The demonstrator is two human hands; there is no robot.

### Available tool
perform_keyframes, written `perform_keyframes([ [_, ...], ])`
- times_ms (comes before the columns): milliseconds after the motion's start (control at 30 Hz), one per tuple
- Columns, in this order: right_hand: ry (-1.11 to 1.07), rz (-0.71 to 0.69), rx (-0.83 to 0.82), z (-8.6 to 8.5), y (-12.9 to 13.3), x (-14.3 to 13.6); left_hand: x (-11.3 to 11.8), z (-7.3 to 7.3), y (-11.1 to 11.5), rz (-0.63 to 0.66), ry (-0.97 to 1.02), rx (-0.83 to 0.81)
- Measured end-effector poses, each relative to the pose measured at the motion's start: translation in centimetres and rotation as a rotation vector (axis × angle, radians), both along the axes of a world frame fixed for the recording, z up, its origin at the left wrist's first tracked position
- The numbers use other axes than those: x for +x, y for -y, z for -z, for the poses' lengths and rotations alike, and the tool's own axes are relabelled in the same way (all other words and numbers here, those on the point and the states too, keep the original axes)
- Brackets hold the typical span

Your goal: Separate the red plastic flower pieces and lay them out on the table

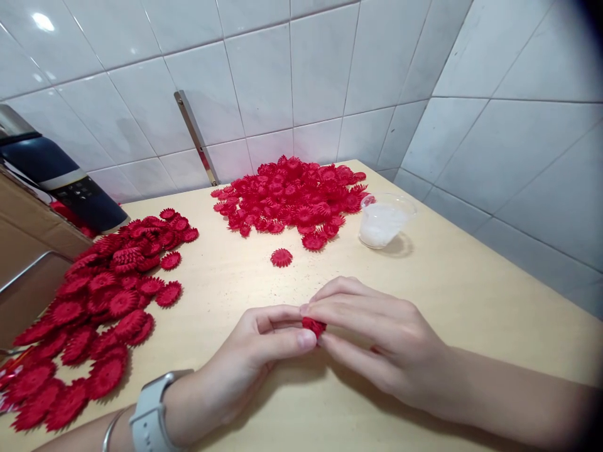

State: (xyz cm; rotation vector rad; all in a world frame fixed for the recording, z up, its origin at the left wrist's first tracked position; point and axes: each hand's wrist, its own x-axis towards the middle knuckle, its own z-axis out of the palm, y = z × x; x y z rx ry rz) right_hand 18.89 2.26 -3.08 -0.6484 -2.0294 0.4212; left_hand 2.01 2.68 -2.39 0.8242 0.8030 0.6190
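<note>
Between my two hands is a small red flower-shaped piece (314,326), seemingly folded or bunched up. My left hand (249,351) pinches it between thumb and forefinger from the left. From the right, the fingers of my right hand (396,339) close around the same piece and partly cover it. Just beyond my hands, a single flat red fringed disc (281,257) lies on the table. A large heap of similar small discs (292,194) sits at the back, and a pile of larger red fringed pieces (103,301) spreads along the left side.
A clear plastic cup (384,221) with whitish contents stands at the right, beside the back heap. On the left are a dark blue bottle (70,176) and a cardboard box (32,226). A narrow metal strip (194,133) leans against the tiled wall (325,63) behind the table.
</note>
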Motion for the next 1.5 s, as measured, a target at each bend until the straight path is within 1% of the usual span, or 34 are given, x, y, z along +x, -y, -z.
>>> perform_keyframes([
  [100,0.0,-0.015,-0.005,0.2,-0.2,-0.1,0.0,0.0,0.0,0.006,0.022,-0.004],
  [200,-0.002,-0.001,-0.03,0.8,-0.3,-0.2,-0.1,0.0,-0.1,0.0,0.031,0.033],
  [367,-0.017,0.077,0.034,1.8,-0.2,-0.5,-0.1,0.1,-0.1,-0.081,-0.036,0.046],
  [533,0.019,0.06,0.046,1.6,0.1,-0.4,-0.2,0.0,-0.2,-0.098,-0.094,0.079],
  [833,0.076,0.035,0.049,1.4,0.3,-0.5,-0.3,-0.1,-0.1,-0.068,-0.193,0.188],
  [933,0.071,0.031,0.038,1.5,0.5,-0.7,-0.2,0.1,0.0,-0.051,-0.188,0.176],
  [1067,0.076,0.043,-0.003,1.5,0.7,-0.8,-0.1,0.3,0.1,0.005,-0.114,0.129],
  [1133,0.08,0.046,0.009,1.4,0.6,-0.7,-0.2,0.4,0.0,0.024,-0.096,0.114],
  [1367,0.021,0.082,0.046,0.6,0.4,-0.3,-0.3,0.3,-0.1,-0.003,-0.059,0.047],
  [1500,0.016,0.07,0.055,0.5,0.6,-0.2,-0.3,0.2,-0.1,-0.006,-0.028,0.035],
])
